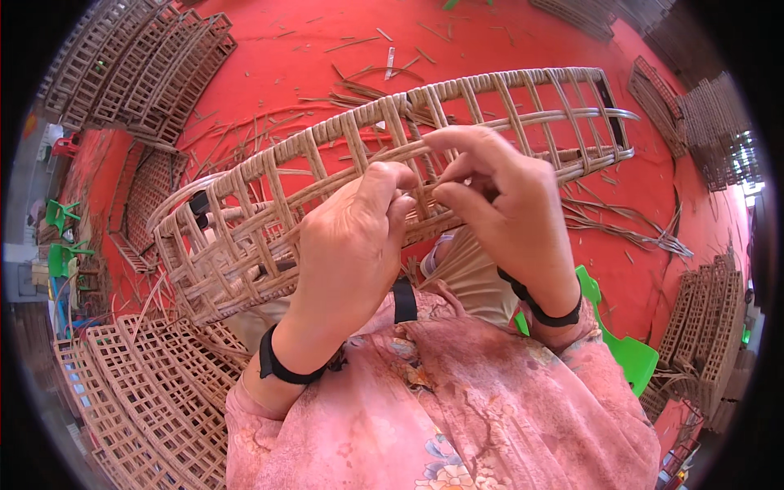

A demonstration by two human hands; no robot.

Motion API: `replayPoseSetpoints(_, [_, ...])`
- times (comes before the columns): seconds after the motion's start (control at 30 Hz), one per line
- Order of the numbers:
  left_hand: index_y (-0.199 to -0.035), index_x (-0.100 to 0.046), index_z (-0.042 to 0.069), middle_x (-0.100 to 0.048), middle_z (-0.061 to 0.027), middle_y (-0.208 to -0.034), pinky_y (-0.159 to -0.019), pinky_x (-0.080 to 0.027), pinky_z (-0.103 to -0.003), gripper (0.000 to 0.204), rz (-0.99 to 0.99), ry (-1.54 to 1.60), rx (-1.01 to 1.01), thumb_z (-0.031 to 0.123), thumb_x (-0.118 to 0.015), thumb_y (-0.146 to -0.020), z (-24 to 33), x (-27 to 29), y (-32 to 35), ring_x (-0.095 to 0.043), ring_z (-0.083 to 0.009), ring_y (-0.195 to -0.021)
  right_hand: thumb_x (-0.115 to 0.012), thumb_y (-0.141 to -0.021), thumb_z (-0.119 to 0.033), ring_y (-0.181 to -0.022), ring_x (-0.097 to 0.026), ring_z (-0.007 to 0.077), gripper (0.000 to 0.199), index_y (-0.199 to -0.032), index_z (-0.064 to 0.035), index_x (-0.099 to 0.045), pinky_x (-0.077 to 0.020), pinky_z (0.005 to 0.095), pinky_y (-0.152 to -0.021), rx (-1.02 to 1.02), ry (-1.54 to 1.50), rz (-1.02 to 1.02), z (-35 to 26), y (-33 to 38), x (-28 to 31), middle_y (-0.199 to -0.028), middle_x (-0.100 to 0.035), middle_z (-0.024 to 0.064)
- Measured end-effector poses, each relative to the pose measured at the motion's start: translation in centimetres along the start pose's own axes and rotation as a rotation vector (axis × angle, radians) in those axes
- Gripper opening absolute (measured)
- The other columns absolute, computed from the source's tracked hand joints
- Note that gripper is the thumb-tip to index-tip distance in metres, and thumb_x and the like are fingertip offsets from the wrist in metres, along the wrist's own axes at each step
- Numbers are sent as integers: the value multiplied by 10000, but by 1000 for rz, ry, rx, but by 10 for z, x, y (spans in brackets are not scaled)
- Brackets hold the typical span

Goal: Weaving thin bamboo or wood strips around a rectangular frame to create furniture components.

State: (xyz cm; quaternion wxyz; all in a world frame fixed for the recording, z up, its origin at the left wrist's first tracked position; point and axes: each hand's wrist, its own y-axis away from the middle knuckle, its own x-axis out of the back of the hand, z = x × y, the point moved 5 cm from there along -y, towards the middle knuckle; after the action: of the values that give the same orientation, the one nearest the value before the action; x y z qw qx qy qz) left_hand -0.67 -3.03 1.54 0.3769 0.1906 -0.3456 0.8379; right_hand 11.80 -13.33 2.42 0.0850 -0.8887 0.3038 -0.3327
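Note:
A long, open-lattice woven rattan frame (282, 151) lies across my lap, slanting up from lower left to upper right. Brown strands wrap its upper rim, and dark pieces show at both ends. My left hand (351, 233) is closed at the middle of the lattice, thumb and fingers pinched on a strand. Just to its right, my right hand (510, 192) bends over the same stretch, its index finger and thumb curled around a rattan strand (400, 153). The fingertips partly hide where the strand passes through the weave. Pale, thicker rods (625, 115) stick out at the right end.
Similar woven frames are stacked at upper left (155, 73), lower left (139, 392) and right (694, 327). Loose strands (629, 224) and offcuts lie on the red floor covering (286, 49). A green chair (629, 359) is beside me at right; small green stools (61, 214) stand far left.

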Motion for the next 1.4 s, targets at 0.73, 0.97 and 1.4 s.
replayPoseSetpoints(0.73, [-1138, -557, 73, -634, -114, -711, -635, -521, -420, 288, -102, 98, 171, -24, -616, -873, 21, -38, -27, -680, -334, -669, -537, -941, -80, -841, -687, 411, 391, -1325, -7, -544, -518, 464, -777, -72, 342, -114, 35, -5, 35, -911, -717, 206])
replayPoseSetpoints(0.97, [-1122, -570, 51, -677, -156, -867, -693, -532, -431, 224, -94, 19, 109, -11, -627, -914, 28, -43, -27, -700, -338, -783, -589, -894, -64, -709, -675, 385, 331, -1221, -16, -615, -516, 457, -647, 16, 106, -33, 39, -4, 44, -764, -677, 198])
replayPoseSetpoints(1.4, [-1176, -624, 27, -671, -63, -850, -628, -497, -271, 204, -96, 480, 56, 56, -635, -974, 51, -95, -64, -611, -106, -689, -677, -901, 26, -673, -559, 20, 447, -1340, -38, -622, -414, 167, -560, 14, -104, 433, 42, 13, 141, -871, -696, 25])
